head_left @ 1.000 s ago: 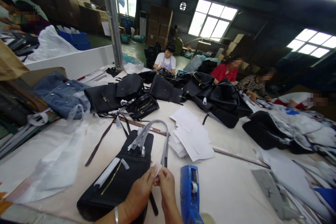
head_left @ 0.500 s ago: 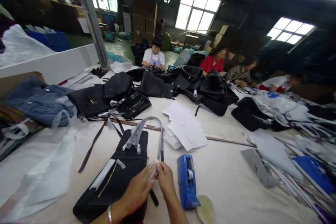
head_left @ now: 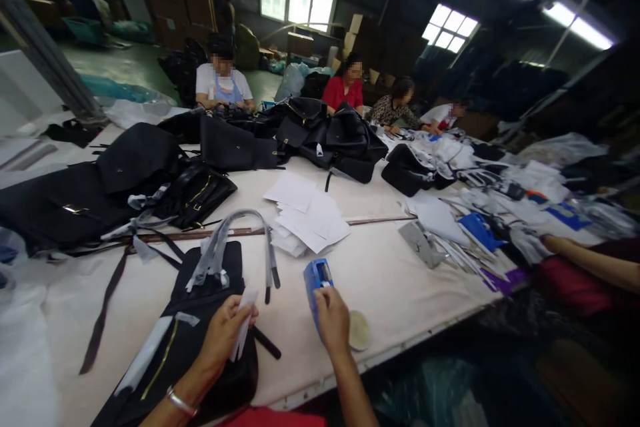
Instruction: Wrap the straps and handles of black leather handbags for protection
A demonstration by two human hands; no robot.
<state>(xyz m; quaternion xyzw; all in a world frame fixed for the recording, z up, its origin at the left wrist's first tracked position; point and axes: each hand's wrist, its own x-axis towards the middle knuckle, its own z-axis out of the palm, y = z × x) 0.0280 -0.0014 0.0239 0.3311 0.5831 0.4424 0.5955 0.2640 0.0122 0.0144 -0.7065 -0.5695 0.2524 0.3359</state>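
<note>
A black bag (head_left: pixel 215 320) with a gold zipper lies on the table, its handles (head_left: pixel 220 240) wrapped in clear plastic. Over its right side, my left hand (head_left: pixel 225 333) pinches a folded white strip (head_left: pixel 244 323); a bracelet is on that wrist. To the right, the fingers of my right hand (head_left: pixel 333 313) are closed at the top of a blue tape dispenser (head_left: pixel 313 280); whether tape is between them is too small to tell. Beside that hand lies a round yellowish disc (head_left: pixel 359 330). Loose white sheets (head_left: pixel 307 213) are piled behind the dispenser.
Black bags (head_left: pixel 240 143) line the table's far side. A grey metal piece (head_left: pixel 421 245) and papers lie to the right. Several people sit beyond the table; another person's arm (head_left: pixel 590 260) reaches in at right. The table's front edge (head_left: pixel 400 347) runs diagonally.
My hands have separated. The right one has moved from the wrapped strap to the tape dispenser, while the left one now holds the white strip over the bag. The view has swung right.
</note>
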